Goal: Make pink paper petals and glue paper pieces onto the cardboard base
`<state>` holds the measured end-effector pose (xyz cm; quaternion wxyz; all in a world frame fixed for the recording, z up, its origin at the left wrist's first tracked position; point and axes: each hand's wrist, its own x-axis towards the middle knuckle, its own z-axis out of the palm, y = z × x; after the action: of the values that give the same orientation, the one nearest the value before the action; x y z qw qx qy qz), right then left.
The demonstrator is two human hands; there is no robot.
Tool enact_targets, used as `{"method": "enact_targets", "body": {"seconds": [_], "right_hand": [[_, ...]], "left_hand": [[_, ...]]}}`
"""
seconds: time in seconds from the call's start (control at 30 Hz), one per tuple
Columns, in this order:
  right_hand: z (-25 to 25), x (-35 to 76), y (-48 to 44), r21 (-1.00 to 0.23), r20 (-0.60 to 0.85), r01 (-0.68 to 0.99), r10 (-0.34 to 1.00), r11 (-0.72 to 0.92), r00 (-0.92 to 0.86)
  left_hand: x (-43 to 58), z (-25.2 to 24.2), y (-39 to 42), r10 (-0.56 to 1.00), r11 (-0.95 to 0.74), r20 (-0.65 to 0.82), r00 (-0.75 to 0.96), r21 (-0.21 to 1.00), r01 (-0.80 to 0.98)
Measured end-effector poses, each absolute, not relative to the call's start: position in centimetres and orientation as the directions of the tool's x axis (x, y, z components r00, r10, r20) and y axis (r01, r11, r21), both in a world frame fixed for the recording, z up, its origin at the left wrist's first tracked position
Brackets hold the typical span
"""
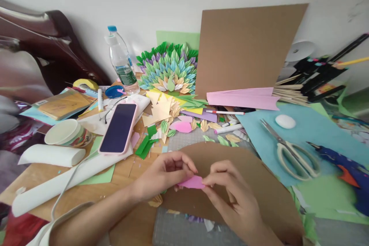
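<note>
Between my two hands is a small pink paper piece [192, 182], pinched at both ends above a brown cardboard sheet [230, 161] with a curved edge. The fingertips of my left hand [170, 173] grip its left end. At its right end, the thumb and forefinger of my right hand [230, 188] close on it. Just beyond the cardboard lie more pink paper pieces [181, 126] and folded cream paper leaves [204, 125]. A cream folded leaf [156, 200] sits under my left wrist, partly hidden.
Scissors [288, 150] and a blue glue gun [343, 169] rest at the right. At the left are a phone [118, 128], a paper cup [67, 133] and white rolls [52, 155]. A water bottle [122, 61], paper peacock [170, 69] and upright cardboard [248, 50] stand at the back.
</note>
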<state>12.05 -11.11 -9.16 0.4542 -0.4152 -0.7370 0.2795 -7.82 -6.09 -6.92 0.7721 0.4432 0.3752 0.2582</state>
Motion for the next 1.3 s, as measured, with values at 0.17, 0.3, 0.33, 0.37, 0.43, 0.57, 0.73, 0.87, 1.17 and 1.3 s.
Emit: {"method": "enact_targets", "body": {"seconds": [0.17, 0.3, 0.33, 0.37, 0.43, 0.57, 0.73, 0.87, 1.17, 1.3], "right_hand": [[-9.4, 12.3, -11.7, -0.774, 0.500, 0.307, 0.831, 0.555, -0.242], [-9.6, 12.4, -11.9, -0.729, 0.514, 0.329, 0.798, 0.600, -0.316], [-9.6, 12.4, -11.9, -0.713, 0.514, 0.344, 0.789, 0.611, -0.337], [-9.5, 12.4, -11.9, -0.709, 0.509, 0.349, 0.787, 0.613, -0.348], [-9.4, 12.4, -12.0, -0.757, 0.483, 0.309, 0.811, 0.576, -0.329], [-9.8, 12.1, -12.5, -0.920, 0.304, 0.169, 0.917, 0.352, -0.258], [-10.0, 11.3, -13.4, -0.993, 0.076, 0.074, 0.980, 0.091, -0.186], [-9.3, 10.5, -13.9, -0.999, -0.038, -0.012, 0.994, -0.040, -0.106], [-8.7, 10.3, -14.1, -0.969, -0.175, -0.143, 0.969, -0.201, -0.174], [-8.5, 10.3, -14.4, -0.954, -0.225, -0.163, 0.961, -0.251, -0.161]], "left_hand": [[-7.9, -7.2, -6.2, 0.696, 0.531, -0.379, 0.610, 0.844, -0.081], [-7.8, -7.3, -6.3, 0.670, 0.548, -0.392, 0.630, 0.834, -0.064], [-7.8, -7.4, -6.4, 0.657, 0.553, -0.391, 0.644, 0.831, -0.061], [-7.8, -7.4, -6.4, 0.645, 0.557, -0.387, 0.659, 0.829, -0.059], [-7.9, -7.2, -6.4, 0.622, 0.562, -0.370, 0.690, 0.825, -0.064], [-8.1, -6.8, -6.6, 0.610, 0.458, -0.238, 0.756, 0.884, -0.092], [-8.1, -6.6, -7.0, 0.643, 0.115, -0.120, 0.756, 0.992, 0.059], [-7.9, -6.8, -7.2, 0.628, -0.008, -0.064, 0.775, 0.996, 0.088], [-7.7, -7.2, -7.4, 0.584, -0.051, -0.017, 0.811, 0.997, 0.058], [-7.8, -7.2, -7.3, 0.590, 0.022, -0.046, 0.806, 0.999, 0.040]]}}
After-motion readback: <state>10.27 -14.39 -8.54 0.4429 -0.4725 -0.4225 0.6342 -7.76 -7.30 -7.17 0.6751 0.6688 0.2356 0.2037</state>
